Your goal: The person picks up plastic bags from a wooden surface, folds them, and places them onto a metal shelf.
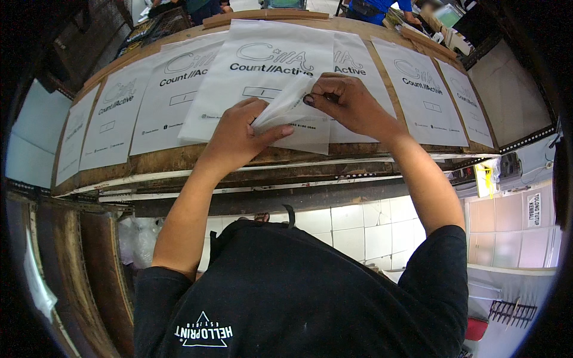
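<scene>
A stack of translucent white printed plastic bags [280, 36] lies at the middle of the wooden table, its sheets slightly fanned at the lower left. My right hand [352, 104] pinches the near right corner of the top bag between thumb and fingers, lifting it so it folds back toward the left. My left hand [242, 132] grips the near edge of the bags, its thumb lying over the lifted fold. Some of its fingers are hidden behind the plastic.
More printed bags lie flat along the table, such as one at the right [418, 92] and one at the left [110, 113]. The wooden table [173, 156] has a raised far strip. Beyond it, a person in blue [367, 11] is at work. Shelving [71, 262] stands at lower left.
</scene>
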A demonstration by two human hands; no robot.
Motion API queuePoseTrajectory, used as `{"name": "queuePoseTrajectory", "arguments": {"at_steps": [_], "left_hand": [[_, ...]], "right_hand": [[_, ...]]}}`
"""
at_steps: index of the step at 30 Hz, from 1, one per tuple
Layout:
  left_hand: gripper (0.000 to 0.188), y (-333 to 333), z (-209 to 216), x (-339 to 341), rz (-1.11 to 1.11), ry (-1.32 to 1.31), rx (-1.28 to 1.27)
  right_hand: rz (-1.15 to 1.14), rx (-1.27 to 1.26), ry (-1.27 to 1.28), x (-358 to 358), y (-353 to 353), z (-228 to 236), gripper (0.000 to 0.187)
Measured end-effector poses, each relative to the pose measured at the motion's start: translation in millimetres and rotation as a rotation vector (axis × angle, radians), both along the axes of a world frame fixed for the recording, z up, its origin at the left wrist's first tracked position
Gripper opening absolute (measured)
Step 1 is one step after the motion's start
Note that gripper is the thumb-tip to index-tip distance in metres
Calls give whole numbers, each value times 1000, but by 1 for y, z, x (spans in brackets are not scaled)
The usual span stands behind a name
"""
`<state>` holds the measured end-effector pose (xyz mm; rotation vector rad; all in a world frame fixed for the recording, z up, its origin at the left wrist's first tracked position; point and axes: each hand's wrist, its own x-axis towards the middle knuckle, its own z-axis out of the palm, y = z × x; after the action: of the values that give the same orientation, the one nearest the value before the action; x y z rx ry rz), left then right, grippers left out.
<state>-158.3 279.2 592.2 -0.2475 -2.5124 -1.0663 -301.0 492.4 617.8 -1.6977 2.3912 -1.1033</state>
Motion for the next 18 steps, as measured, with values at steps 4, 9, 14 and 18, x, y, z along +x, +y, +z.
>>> {"name": "queuePoseTrajectory", "arguments": {"at_steps": [4,9,14,18], "left_hand": [[29,-7,2,-3,-9,-118,-49],[26,-22,-35,-6,12,184,-52],[19,-14,-59,-21,-66,411,-167],[26,-8,-48,-26,-89,168,-12]], "right_hand": [[-74,-114,80,7,-1,9,22],[5,150,107,13,16,-3,23],[-65,349,132,17,26,-15,29],[-61,170,38,16,25,-18,14]]}}
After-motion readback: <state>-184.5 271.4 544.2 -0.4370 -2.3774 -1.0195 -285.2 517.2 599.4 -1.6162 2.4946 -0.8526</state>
